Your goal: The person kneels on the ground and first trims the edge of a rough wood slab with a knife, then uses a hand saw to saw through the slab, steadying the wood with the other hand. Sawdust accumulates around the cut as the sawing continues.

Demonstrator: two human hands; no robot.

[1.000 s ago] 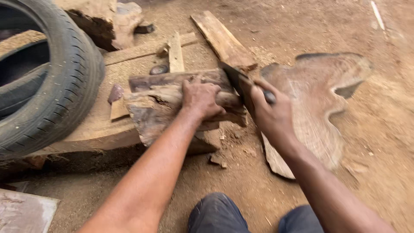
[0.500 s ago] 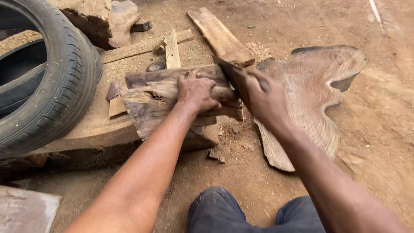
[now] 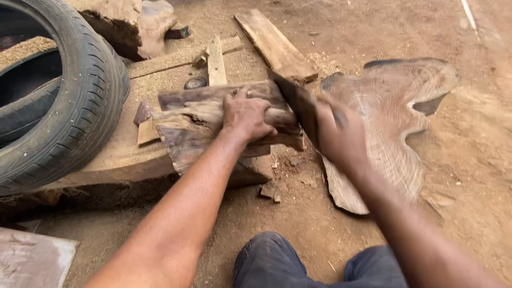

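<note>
On the plank (image 3: 106, 160): rough block (image 3: 202, 120), pinned by left hand (image 3: 246, 116), fingers flat; right hand (image 3: 338, 133) gripping blade (image 3: 298, 104) at block's end. Few chips (image 3: 269, 192); shaping barely begun.

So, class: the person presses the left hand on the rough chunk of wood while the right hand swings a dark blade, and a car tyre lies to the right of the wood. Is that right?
Not quite. The head view shows the tyre to the left of the chunk of wood, not the right. The rest stands: the left hand presses on the chunk, and the right hand holds the dark blade.
</note>
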